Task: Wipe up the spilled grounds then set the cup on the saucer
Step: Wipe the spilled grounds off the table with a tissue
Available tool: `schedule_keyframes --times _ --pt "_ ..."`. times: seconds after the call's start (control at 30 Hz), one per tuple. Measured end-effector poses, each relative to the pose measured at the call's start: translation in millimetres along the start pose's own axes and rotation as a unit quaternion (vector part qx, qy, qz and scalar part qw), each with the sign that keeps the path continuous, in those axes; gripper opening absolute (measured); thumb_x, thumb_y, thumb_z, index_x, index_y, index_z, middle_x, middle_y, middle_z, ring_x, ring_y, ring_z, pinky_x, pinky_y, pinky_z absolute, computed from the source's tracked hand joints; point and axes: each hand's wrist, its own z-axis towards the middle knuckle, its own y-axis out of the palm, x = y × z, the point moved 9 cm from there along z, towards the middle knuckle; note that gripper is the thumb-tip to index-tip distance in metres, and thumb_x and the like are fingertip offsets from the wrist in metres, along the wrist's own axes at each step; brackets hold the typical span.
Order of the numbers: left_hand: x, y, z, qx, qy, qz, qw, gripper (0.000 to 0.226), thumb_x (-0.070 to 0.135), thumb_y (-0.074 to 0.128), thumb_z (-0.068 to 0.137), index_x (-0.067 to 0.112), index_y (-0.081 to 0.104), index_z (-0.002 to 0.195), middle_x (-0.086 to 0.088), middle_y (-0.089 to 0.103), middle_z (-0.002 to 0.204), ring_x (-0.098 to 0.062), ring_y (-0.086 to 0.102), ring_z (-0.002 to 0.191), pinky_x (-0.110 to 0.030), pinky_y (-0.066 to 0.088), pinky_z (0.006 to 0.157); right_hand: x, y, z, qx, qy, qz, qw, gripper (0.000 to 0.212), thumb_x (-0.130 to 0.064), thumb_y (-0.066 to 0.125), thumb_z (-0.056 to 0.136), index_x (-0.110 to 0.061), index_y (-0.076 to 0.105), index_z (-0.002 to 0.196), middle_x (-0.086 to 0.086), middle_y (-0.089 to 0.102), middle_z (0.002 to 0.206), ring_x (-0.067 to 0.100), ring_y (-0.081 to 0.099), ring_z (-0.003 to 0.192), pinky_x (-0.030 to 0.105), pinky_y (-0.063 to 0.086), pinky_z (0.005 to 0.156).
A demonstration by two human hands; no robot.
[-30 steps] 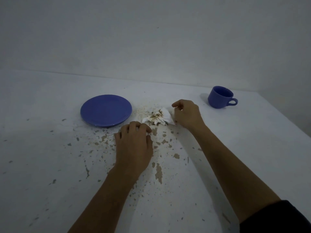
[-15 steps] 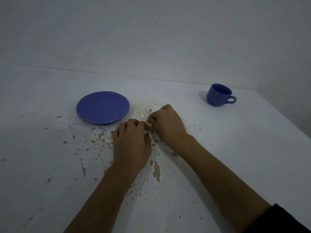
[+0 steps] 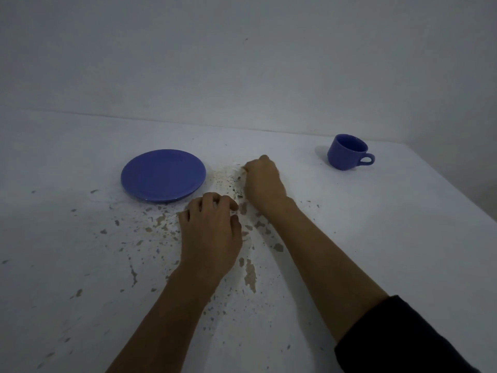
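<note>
On the white table (image 3: 403,238), the blue saucer (image 3: 163,175) lay flat at the left. Just right of it, the left hand (image 3: 211,232) rested palm down, fingers curled, holding nothing visible. Scattered grounds (image 3: 228,181) speckled the surface between saucer and right hand (image 3: 262,181), which was closed in a fist; anything inside it was hidden. The blue cup (image 3: 347,152) stood upright far right, well apart from the saucer.

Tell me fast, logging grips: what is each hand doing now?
Left hand: resting on the table, fingers curled, holding nothing visible.
Right hand: fisted; contents cannot be told.
</note>
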Motion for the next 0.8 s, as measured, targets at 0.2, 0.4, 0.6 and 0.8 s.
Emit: schedule_keyframes --times 0.2,0.4,0.6,0.8 --pt "1.0 -0.4 -0.5 -0.002 0.004 0.003 1.0 0.024 0.033 0.047 0.092 0.028 0.056 0.113 0.0 0.054 0.125 -0.023 0.047 0.116 -0.04 0.036 0.095 -9.0 -7.4 -7.7 -0.06 -0.126 -0.021 0.99 0.023 -0.005 0.056 0.09 -0.007 0.073 0.106 0.02 0.065 0.097 0.032 0.061 0.086 0.029 0.045 0.071" --pt "0.1 1.2 1.0 -0.006 -0.001 0.006 1.0 0.024 0.035 0.047 0.092 0.029 0.055 0.114 0.0 0.053 0.126 -0.023 0.046 0.118 -0.04 0.036 0.097 -7.2 -4.4 6.0 -0.042 -0.098 0.016 0.994 0.024 -0.003 0.058 0.089 -0.006 0.072 0.107 0.022 0.065 0.096 0.034 0.062 0.086 0.032 0.049 0.073" --pt "-0.4 1.6 0.1 -0.004 0.003 0.007 1.0 0.025 0.034 0.047 0.092 0.026 0.056 0.114 -0.002 0.054 0.126 -0.025 0.046 0.119 -0.041 0.035 0.098 -29.9 -7.9 -33.8 -0.097 -0.199 0.027 0.975 0.03 -0.001 0.064 0.085 -0.01 0.069 0.113 0.016 0.066 0.101 0.025 0.059 0.088 0.024 0.039 0.074" --pt "0.3 -0.2 0.5 -0.006 0.006 -0.004 1.0 0.023 0.034 0.047 0.092 0.028 0.056 0.112 0.0 0.053 0.124 -0.023 0.046 0.117 -0.04 0.036 0.095 -3.0 -37.1 -28.4 -0.127 -0.195 0.045 0.972 0.027 -0.004 0.061 0.088 -0.017 0.073 0.107 0.006 0.066 0.099 0.013 0.058 0.085 0.013 0.043 0.074"
